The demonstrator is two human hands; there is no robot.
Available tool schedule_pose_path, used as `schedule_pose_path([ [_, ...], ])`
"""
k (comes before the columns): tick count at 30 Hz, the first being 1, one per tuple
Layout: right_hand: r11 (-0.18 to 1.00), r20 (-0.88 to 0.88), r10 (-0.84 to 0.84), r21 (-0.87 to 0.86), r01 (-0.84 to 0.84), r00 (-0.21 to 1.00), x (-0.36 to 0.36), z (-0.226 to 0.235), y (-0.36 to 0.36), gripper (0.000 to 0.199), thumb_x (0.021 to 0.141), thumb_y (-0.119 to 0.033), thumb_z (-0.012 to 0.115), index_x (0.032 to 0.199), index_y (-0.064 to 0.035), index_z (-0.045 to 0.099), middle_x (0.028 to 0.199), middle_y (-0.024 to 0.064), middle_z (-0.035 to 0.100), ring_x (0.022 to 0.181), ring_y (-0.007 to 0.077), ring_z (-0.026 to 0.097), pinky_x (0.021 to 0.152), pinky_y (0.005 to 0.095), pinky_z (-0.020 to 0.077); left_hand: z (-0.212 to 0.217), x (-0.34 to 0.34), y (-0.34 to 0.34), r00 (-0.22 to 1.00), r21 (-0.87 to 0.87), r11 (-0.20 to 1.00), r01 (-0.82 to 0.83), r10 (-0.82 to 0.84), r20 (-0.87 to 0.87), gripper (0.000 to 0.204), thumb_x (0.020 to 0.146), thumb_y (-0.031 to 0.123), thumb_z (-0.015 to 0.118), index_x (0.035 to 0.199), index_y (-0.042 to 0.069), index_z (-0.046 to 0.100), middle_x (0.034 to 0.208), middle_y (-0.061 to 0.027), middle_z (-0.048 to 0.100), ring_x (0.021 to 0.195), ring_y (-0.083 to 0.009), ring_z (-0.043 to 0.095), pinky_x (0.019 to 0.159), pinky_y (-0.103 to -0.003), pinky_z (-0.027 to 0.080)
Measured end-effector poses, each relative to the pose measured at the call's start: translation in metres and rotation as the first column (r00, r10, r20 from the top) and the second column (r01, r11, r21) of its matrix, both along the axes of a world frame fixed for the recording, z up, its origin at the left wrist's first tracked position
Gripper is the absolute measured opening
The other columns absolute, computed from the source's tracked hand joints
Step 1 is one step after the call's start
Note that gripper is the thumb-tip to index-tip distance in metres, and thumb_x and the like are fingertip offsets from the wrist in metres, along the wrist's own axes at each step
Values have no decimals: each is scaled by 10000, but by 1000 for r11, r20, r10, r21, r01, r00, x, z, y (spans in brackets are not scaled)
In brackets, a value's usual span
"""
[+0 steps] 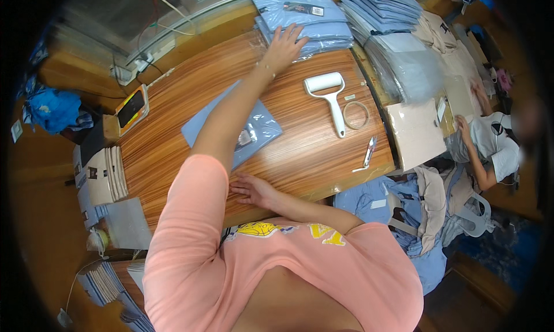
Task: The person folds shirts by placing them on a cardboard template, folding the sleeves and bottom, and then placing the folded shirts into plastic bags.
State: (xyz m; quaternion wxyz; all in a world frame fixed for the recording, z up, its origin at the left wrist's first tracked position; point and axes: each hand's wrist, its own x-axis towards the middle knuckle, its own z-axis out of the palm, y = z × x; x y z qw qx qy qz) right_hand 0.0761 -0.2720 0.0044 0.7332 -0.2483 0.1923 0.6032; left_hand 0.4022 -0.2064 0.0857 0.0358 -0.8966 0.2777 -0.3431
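A brown wood-grain table point(173, 104) bore a light-blue plastic-bagged garment stack point(326, 30) at its far edge.
One flat blue bagged garment point(266, 122) lay mid-table; the spread left hand point(283, 48) touched the stack, grip unclear; the half-open right hand point(255, 191), visibly empty, was at the near edge.

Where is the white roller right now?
In the head view, the roller lies right of centre on the table, just left of the tape and in front of the stacked blue packs.

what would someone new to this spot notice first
Probably the white lint roller, bright against the wooden tabletop, right of centre. Then the left hand at the bagged blue stack on the table's far side, and the blue packet partly hidden by that forearm.
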Motion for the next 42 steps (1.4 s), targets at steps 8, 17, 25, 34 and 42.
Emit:
schedule_pose_path([
  [8, 979, -38, -189, -83, 185, 981, 27, 26, -24, 523, 858, -239, 512, 1348, -170, 344, 1277, 47, 429, 1243, 199, 330, 1013, 471, 192, 70, 91, 22, 976, 69, 975, 209, -204, -77, 312, 915, 103, 355, 1167, 67, 537, 1123, -145, 585, 1037, -297, 548, 939, -391, 403],
  [17, 932, 126, -334, -106, 348, 934, 95, 25, 26, 428, 851, -230, 583, 1211, -89, 400, 1222, 72, 464, 1136, 223, 424, 973, 438, 321, 116, 101, 15, 728, -462, 847, -263, -140, -671, 319, 907, 219, 367, 1067, 70, 598, 977, -213, 608, 974, -336, 563, 840, -385, 441],
  [25, 901, 473, -350, -66, 429, 809, 164, 96, -14, 440, 878, -147, 518, 1268, -51, 337, 1164, 119, 497, 1013, 239, 535, 777, 399, 512, 89, 151, 48, 947, -228, 973, 23, -94, -307, 247, 865, 182, 427, 951, 42, 610, 974, -214, 612, 918, -342, 587, 805, -413, 448],
  [34, 646, 503, -688, 96, 757, 523, 320, 97, -73, 371, 916, -99, 427, 1259, 13, 336, 1190, 176, 492, 1093, 345, 516, 914, 492, 458, 88, 128, 52, 900, -263, 953, -148, 20, -435, 262, 835, 198, 527, 1079, 119, 580, 1068, -162, 580, 986, -335, 555, 814, -453, 430],
  [42, 521, 698, -631, 58, 852, 339, 430, 50, -59, 408, 906, -79, 435, 1285, 3, 305, 1209, 199, 439, 1106, 332, 467, 849, 576, 444, 17, 58, 15, 942, 3, 991, -131, 125, -311, 669, 735, 407, 660, 1331, 297, 377, 1427, -94, 296, 1309, -302, 275, 917, -647, 317],
])
